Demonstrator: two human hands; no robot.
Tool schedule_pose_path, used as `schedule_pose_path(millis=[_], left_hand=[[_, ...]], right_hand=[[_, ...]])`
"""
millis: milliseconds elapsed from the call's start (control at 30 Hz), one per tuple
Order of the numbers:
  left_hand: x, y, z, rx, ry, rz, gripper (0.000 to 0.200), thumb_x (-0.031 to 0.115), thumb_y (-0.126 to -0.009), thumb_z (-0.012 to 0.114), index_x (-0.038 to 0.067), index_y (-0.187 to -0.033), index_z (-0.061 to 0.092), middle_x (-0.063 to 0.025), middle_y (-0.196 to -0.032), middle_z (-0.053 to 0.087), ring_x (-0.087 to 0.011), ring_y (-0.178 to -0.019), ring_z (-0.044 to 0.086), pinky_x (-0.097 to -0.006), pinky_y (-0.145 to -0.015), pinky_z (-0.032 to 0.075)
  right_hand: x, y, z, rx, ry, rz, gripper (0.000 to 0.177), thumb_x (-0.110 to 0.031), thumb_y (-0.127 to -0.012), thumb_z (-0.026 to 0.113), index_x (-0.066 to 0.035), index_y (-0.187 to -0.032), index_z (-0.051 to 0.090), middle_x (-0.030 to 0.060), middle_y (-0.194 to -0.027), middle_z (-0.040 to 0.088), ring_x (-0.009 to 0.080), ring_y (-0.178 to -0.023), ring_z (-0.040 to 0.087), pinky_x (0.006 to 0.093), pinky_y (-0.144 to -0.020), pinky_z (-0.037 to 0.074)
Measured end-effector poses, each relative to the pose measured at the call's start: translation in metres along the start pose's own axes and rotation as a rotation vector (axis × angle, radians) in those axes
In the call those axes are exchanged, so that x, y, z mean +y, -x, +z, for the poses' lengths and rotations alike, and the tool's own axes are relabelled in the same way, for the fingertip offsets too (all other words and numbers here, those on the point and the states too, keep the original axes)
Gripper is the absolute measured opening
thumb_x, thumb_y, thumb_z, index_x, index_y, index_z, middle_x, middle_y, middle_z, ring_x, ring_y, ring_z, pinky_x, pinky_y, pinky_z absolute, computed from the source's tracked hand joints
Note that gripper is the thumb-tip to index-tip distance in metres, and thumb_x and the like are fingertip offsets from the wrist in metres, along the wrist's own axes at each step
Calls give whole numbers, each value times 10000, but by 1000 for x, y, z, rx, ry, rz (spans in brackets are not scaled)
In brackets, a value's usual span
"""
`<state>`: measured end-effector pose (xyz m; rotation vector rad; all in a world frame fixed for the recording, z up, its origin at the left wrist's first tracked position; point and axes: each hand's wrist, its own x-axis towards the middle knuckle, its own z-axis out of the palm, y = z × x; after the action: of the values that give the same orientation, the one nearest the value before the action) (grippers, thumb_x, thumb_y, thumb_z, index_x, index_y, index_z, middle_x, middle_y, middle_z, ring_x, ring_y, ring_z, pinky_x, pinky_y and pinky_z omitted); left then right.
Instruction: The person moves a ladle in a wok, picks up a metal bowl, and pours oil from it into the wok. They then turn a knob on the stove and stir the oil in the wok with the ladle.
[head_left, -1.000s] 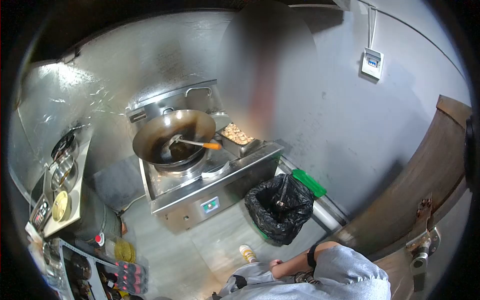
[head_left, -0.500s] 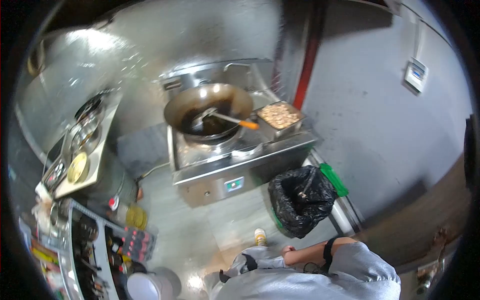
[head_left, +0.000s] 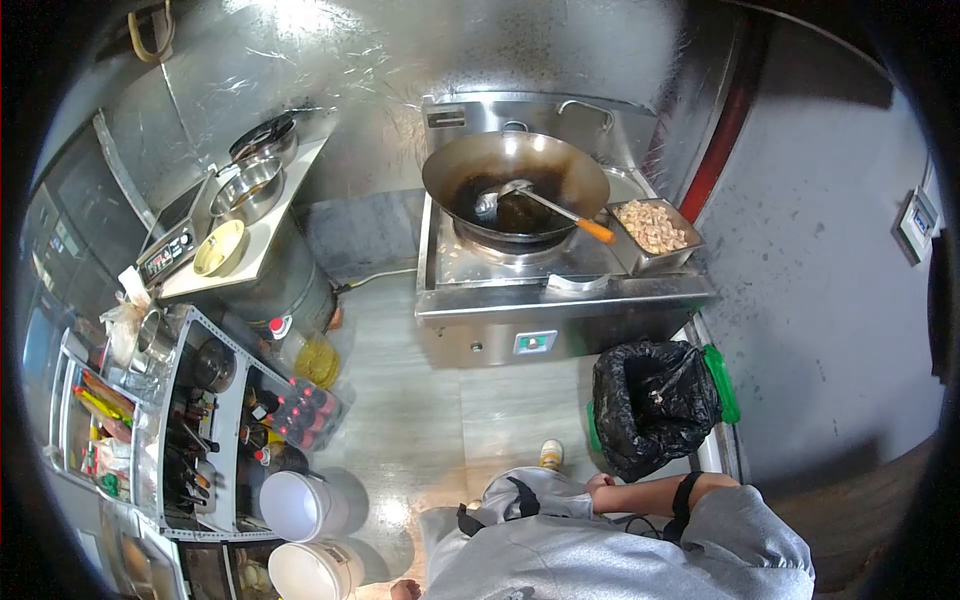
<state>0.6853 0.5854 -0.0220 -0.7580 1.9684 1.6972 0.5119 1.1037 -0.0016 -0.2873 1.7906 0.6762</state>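
My right hand (head_left: 599,483) hangs low by my body at the bottom, near the black-lined bin; its fingers are too small to make out. Only a bit of my left hand (head_left: 405,590) shows at the bottom edge, beside the grey shirt. Ahead, a large wok (head_left: 580,172) rests on the steel stove (head_left: 470,307). A spatula with an orange handle (head_left: 597,231) leans inside it, its metal head down in the bowl of the wok. Right of the wok stands a steel tray filled with chopped pale food (head_left: 650,227).
A bin with a black bag (head_left: 655,410) stands right of my foot. At left are a counter (head_left: 270,235) with bowls and a pan, an oil bottle (head_left: 317,362), packed bottles (head_left: 305,412), a shelf (head_left: 225,440) and two white buckets (head_left: 292,507).
The view has swung left, so the stove and wok appear farther right and the shelf shows more fully. A bit of my left hand has come into view at the bottom.
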Motion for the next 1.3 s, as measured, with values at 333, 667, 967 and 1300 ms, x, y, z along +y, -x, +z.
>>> schedule_pose_path(millis=[333,667,967,1300], left_hand=[[20,-28,-38,-140,-772,111,351,375,-698,538,88,-866,651,-162,-767,627,-300,-732,612,-388,-686,463],[17,-40,-25,-50,-928,74,328,362,-697,544,110,-878,651,-155,-786,627,-300,-755,610,-402,-664,456],[18,-39,-32,0,-850,173,289,328,-690,598,92,-847,653,-139,-744,633,-261,-714,622,-361,-651,476],[16,-43,-28,9,-855,136,257,308,-678,588,88,-791,661,-132,-742,634,-259,-719,623,-359,-656,478]], right_hand=[[1,28,-17,-14,-57,6,231,-231,-689,604,-76,-858,636,53,-783,629,235,-608,600,385,-472,467],[3,42,-26,3,-110,7,212,-212,-691,597,-68,-842,638,58,-779,629,235,-604,598,399,-470,469],[7,42,-23,25,-112,15,197,-196,-693,592,-62,-829,641,63,-776,629,235,-601,597,410,-469,471],[6,47,-27,-22,-90,40,360,-309,-632,669,-101,-922,626,42,-842,631,234,-659,605,388,-518,466]])
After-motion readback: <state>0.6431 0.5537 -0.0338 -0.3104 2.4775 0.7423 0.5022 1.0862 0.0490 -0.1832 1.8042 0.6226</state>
